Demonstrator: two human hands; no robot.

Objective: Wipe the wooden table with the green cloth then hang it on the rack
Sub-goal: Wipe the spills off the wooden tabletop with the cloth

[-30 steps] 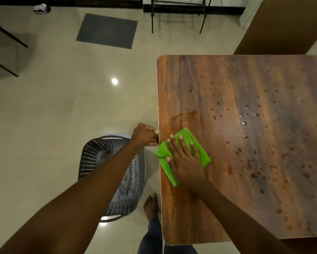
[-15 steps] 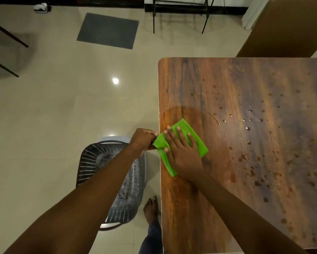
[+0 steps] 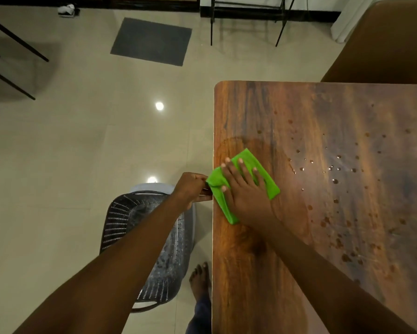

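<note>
My right hand [image 3: 247, 196] lies with fingers [image 3: 243, 169] spread flat atop the green cloth [image 3: 271, 188]; my left hand [image 3: 190, 189] curls at its nine o'clock, grip unclear.

Head-worn view, steeply downward, table [image 3: 323, 213] close

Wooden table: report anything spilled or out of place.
Droplets and brownish spots dot the right half of the wooden table, unwiped. The green cloth, pressed flat by the right hand, sits at the left edge, away from them.

Green cloth [image 3: 271, 189] — nearer left hand [image 3: 190, 189] (touching)
</note>
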